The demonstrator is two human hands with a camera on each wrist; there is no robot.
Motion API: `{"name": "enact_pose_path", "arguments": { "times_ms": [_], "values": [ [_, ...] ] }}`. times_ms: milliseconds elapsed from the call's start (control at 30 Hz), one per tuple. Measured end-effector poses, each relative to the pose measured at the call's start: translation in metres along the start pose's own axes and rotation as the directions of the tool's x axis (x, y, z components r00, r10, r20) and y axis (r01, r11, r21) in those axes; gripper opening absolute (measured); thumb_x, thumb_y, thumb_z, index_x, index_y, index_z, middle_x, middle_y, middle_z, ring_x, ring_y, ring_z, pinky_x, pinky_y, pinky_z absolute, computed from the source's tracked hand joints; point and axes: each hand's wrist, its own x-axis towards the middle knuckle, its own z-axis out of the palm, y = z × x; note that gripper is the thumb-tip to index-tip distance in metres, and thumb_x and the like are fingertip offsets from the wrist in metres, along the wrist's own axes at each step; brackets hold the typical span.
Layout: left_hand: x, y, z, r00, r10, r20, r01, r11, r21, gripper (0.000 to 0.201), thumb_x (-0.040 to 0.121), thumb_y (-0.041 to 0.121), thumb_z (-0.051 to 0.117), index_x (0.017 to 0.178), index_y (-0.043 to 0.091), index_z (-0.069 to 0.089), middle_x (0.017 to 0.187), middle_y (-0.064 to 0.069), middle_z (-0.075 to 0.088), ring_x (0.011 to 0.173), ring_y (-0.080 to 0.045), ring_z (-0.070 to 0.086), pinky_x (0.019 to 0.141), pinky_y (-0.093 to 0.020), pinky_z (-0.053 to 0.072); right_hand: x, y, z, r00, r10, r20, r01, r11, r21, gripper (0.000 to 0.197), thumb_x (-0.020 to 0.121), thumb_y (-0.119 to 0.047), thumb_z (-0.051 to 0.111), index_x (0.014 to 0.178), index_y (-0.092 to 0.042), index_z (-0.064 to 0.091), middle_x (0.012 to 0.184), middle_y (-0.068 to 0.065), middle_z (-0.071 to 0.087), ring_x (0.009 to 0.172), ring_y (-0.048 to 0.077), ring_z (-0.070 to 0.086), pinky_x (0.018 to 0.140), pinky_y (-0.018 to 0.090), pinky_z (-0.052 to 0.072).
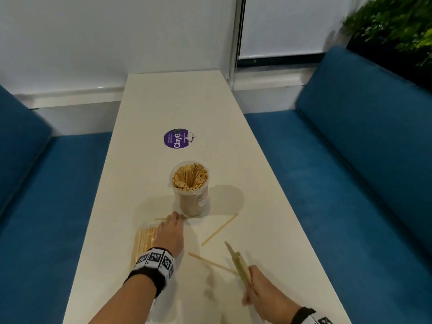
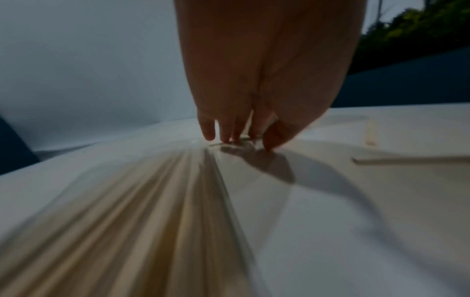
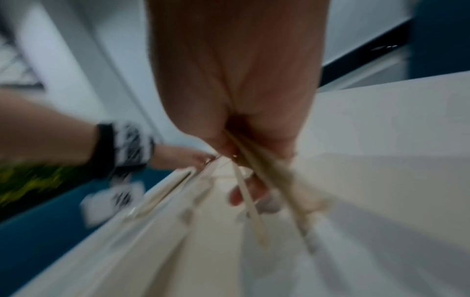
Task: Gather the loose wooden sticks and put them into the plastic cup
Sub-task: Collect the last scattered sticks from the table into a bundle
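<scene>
A clear plastic cup (image 1: pixel 191 190) is seen upright on the white table (image 1: pixel 268 230), packed nearly full with wooden sticks standing on end. Just beside its base, the left hand (image 1: pixel 169 235) is lowered with fingers (image 2: pixel 209 128) extended, tips touching a stick (image 1: pixel 161 219) on the table, over a flat packet of sticks (image 1: pixel 142 244). A small bundle of sticks (image 1: pixel 240 265) is gripped in the right hand (image 1: pixel 264 293). Two loose sticks (image 1: pixel 219 229) are left lying between the hands.
</scene>
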Motion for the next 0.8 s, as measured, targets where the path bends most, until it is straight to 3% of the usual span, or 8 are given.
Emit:
{"name": "enact_pose_path", "arguments": {
  "times_ms": [133,200,300,400,500,633,733,800],
  "values": [
    [-0.018,0.007,0.007,0.992,0.104,-0.068,-0.112,0.986,-0.121,0.048,0.05,-0.006,0.077,0.097,0.002,0.069,0.093,-0.012,0.067,0.077,-0.027,0.068,0.062,-0.035,0.058,0.016,-0.01,-0.024,1.0,-0.018,-0.003,0.018,0.998,0.068,0.008,0.098,-0.013,0.031,0.099,-0.018,0.036,0.084,-0.003,0.054,0.073,0.009,0.052,0.073,0.02,0.046],
    [-0.031,0.01,0.003,0.981,0.145,-0.126,-0.167,0.967,-0.193,0.039,0.056,0.005,0.08,0.094,0.006,0.071,0.087,-0.007,0.066,0.068,-0.021,0.066,0.055,-0.031,0.057,0.029,-0.02,-0.031,0.997,-0.06,-0.048,0.061,0.998,0.007,0.008,0.098,-0.01,0.032,0.1,-0.017,0.034,0.083,0.001,0.052,0.071,0.015,0.048,0.068,0.025,0.042],
    [-0.05,0.01,0.007,0.977,0.144,-0.157,-0.188,0.932,-0.309,0.028,0.075,0.023,0.072,0.099,0.008,0.07,0.092,-0.006,0.065,0.075,-0.02,0.064,0.063,-0.03,0.055,0.05,-0.031,-0.035,0.989,-0.092,-0.116,0.077,0.989,-0.129,0.011,0.101,-0.021,0.033,0.109,-0.017,0.037,0.078,0.005,0.054,0.066,0.022,0.047,0.062,0.034,0.039],
    [-0.07,0.015,0.012,0.971,0.223,-0.082,-0.237,0.909,-0.343,0.033,0.079,0.04,0.062,0.106,0.021,0.067,0.098,0.003,0.062,0.091,-0.01,0.054,0.078,-0.026,0.044,0.071,-0.035,-0.034,0.983,-0.116,-0.141,0.054,0.922,-0.383,0.035,0.099,-0.022,0.035,0.134,-0.022,0.034,0.1,0.009,0.063,0.081,0.027,0.059,0.066,0.033,0.041],
    [-0.079,0.022,0.015,0.949,0.3,-0.093,-0.313,0.88,-0.356,0.024,0.072,0.029,0.072,0.096,0.026,0.068,0.086,0.009,0.061,0.082,-0.004,0.047,0.067,-0.022,0.048,0.084,-0.034,-0.031,0.991,-0.095,-0.096,0.022,0.817,-0.577,0.054,0.096,-0.01,0.034,0.146,-0.027,0.022,0.116,0.01,0.059,0.1,0.029,0.059,0.074,0.033,0.042],
    [-0.079,0.027,0.009,0.931,0.355,-0.091,-0.366,0.885,-0.288,0.007,0.07,0.026,0.075,0.076,0.029,0.073,0.071,0.015,0.062,0.064,-0.004,0.055,0.061,-0.015,0.039,0.081,-0.027,-0.034,0.984,-0.116,-0.134,0.002,0.763,-0.646,0.05,0.096,-0.008,0.035,0.141,-0.029,0.034,0.115,0.007,0.057,0.1,0.027,0.059,0.076,0.032,0.043],
    [-0.075,0.03,0.005,0.927,0.357,-0.112,-0.374,0.899,-0.227,0.014,0.074,0.029,0.06,0.067,0.029,0.072,0.067,0.015,0.062,0.059,-0.006,0.057,0.064,-0.02,0.033,0.069,-0.02,-0.04,0.978,-0.129,-0.165,-0.02,0.727,-0.686,0.034,0.095,-0.008,0.037,0.125,-0.02,0.047,0.112,0.005,0.055,0.093,0.026,0.06,0.066,0.029,0.038],
    [-0.074,0.033,0.001,0.93,0.354,-0.102,-0.368,0.912,-0.183,0.006,0.065,0.023,0.071,0.063,0.028,0.071,0.064,0.015,0.061,0.054,-0.006,0.056,0.06,-0.017,0.034,0.062,-0.015,-0.043,0.978,-0.11,-0.18,-0.045,0.725,-0.687,0.029,0.094,-0.006,0.039,0.12,-0.015,0.048,0.114,0.007,0.051,0.077,0.026,0.054,0.055,0.025,0.03]
  ]
}}
